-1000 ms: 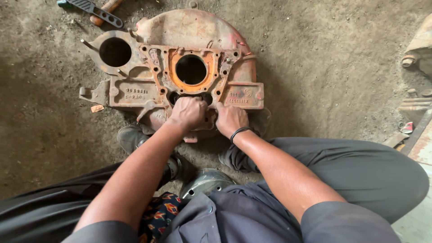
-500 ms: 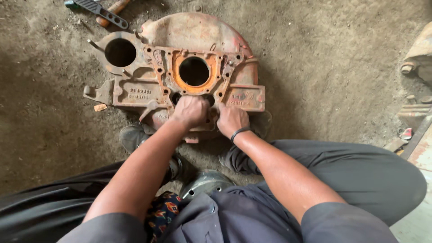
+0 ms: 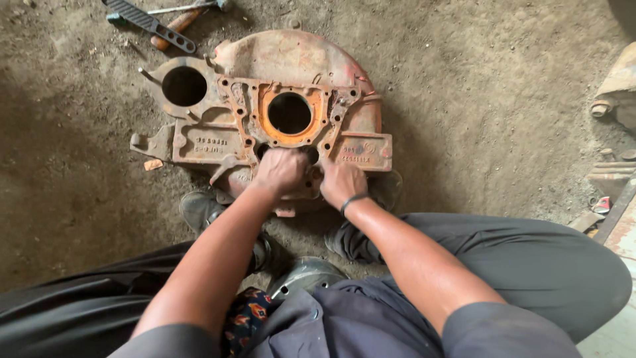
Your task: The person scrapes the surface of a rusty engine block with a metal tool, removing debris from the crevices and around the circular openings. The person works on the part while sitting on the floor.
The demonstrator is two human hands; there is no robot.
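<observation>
While both hands work at its near edge, a rusty orange cast-metal housing (image 3: 265, 126) lies flat on the dirt floor (image 3: 477, 86), just beyond the person's shoes. The left hand (image 3: 281, 171) is curled into a loose fist, knuckles up, pressed onto the casting's lower middle; whether it pinches anything underneath cannot be told. The right hand (image 3: 340, 182) sits just beside it, fingers bent and together against the metal — a dark band (image 3: 353, 199) circles its wrist. The casting has a round central hole (image 3: 289, 113) ringed in brighter orange, a second round hole (image 3: 184, 85) at its upper left, and two rectangular raised pads with cast lettering, left and right. Bare floor lies open to the left and right of it. Hand tools (image 3: 159, 23) lie beyond the top edge — well apart from the hands. More rusty metal parts (image 3: 616, 93) crowd the right border.
</observation>
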